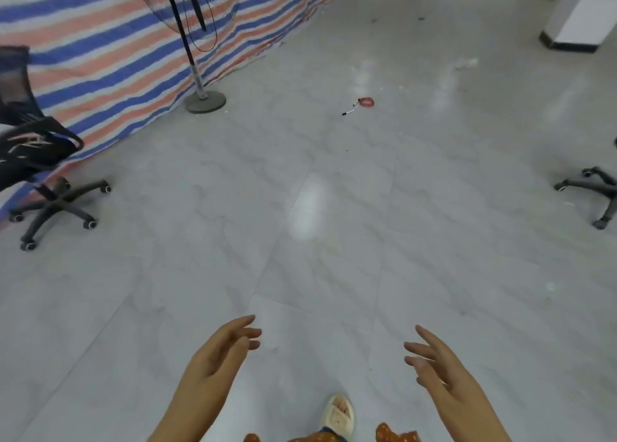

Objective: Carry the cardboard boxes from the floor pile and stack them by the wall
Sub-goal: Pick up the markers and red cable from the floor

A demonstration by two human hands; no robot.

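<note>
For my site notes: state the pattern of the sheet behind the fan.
Striped tarpaulin sheet: blue, orange-red, white; head view.

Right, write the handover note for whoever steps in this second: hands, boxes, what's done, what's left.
Left hand: open, empty, held out over the floor.
Right hand: open, empty, likewise.
Boxes: no clear cardboard box in view; neither the pile nor a stack shows. Something brown at the far top right is too blurred to name.
Around: office chair and standing fan by the striped tarp on the left; a red cord lies ahead.
Done: cannot tell from this view.
Left: find the pile, carry the boxes, stack by the wall.
</note>
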